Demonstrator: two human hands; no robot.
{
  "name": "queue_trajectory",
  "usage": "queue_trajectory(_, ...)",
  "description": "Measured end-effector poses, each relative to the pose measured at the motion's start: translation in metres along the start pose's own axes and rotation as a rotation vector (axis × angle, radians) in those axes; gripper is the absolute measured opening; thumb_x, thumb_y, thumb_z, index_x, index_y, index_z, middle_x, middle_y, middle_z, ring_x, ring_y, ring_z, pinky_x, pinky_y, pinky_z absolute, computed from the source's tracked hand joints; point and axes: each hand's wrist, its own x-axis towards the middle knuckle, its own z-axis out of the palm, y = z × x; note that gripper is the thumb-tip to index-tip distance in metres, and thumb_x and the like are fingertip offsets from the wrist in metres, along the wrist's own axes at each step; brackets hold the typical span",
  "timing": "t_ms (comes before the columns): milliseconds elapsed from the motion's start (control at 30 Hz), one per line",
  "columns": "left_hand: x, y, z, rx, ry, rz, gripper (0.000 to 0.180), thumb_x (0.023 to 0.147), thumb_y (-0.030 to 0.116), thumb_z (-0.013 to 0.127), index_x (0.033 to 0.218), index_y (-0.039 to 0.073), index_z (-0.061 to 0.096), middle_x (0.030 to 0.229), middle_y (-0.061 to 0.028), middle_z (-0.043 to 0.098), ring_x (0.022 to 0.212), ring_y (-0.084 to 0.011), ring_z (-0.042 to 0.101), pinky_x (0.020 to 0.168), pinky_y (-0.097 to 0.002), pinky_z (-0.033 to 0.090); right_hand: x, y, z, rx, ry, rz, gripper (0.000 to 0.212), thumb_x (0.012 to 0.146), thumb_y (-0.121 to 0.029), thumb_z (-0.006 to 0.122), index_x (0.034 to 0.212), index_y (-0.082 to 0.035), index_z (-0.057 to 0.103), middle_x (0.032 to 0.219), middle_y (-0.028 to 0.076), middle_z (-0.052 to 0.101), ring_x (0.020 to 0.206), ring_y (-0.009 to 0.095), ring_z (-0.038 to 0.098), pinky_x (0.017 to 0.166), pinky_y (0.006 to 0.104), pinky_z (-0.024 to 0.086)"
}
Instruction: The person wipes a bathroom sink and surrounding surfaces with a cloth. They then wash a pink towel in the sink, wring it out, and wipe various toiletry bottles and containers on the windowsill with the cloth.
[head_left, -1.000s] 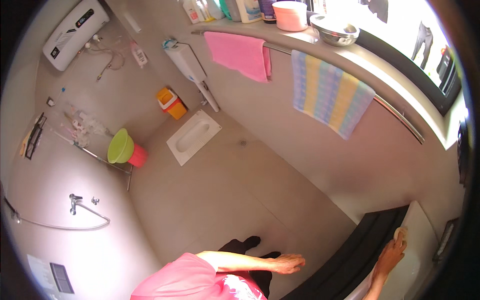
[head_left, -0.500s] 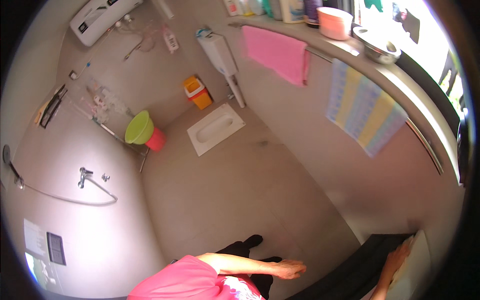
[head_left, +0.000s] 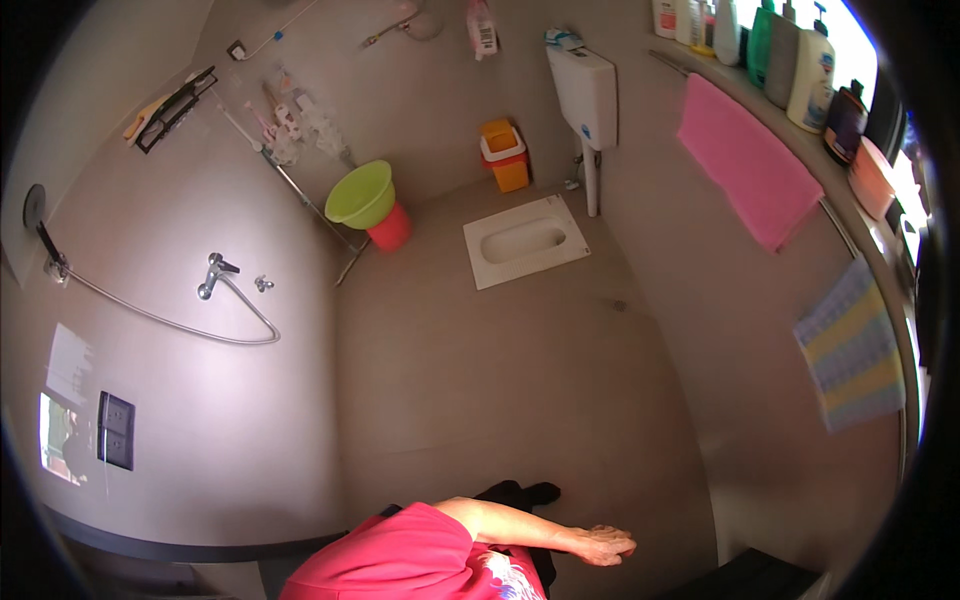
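Observation:
My left arm, bare below a red sleeve (head_left: 400,550), reaches across the lower edge. At its end my left hand (head_left: 605,546) hangs above the grey-brown floor (head_left: 520,390) with its fingers curled in. No object shows in it, and it touches nothing that I can see. Beneath the forearm is a dark shoe (head_left: 542,493). My right hand is outside the picture. A dark flat surface (head_left: 750,582) lies in the lower right corner.
A white squat toilet (head_left: 525,240) is set in the floor below a cistern (head_left: 583,95). Nearby stand an orange bin (head_left: 505,155) and a green basin (head_left: 362,195) over a red bucket (head_left: 391,228). Towels, one a pink towel (head_left: 748,160), hang right; a shower hose (head_left: 180,325) hangs left.
The view has swung to the right, so the room's fixtures sit farther right or lower. My right hand, earlier on a pale edge at lower right, has left the picture. My left hand stays curled.

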Motion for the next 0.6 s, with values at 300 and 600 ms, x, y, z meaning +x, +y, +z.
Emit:
queue_trajectory(300,-0.010,-0.027,-0.011,0.100,-0.056,0.088,0.026,0.083,0.023,0.051,0.107,0.013,0.050,0.107,-0.0126,0.051,0.103,-0.0339,0.051,0.081,-0.0502,0.043,-0.077,-0.082,-0.064,0.408,-0.058,0.056,0.041,0.099,-0.021,0.029,0.126,-0.002,0.053,0.134,0.016,0.050,0.120,0.031,0.049,0.101,0.0408,0.035)
queue_trajectory(600,0.041,0.011,-0.032,0.170,-0.194,0.129,0.031,0.085,0.027,0.055,0.109,0.008,0.059,0.108,-0.0142,0.059,0.104,-0.0325,0.056,0.087,-0.0427,0.046,-0.069,0.018,0.059,0.465,0.325,0.498,0.026,0.090,-0.010,0.050,0.112,-0.005,0.060,0.120,0.015,0.054,0.107,0.033,0.052,0.091,0.0429,0.040)
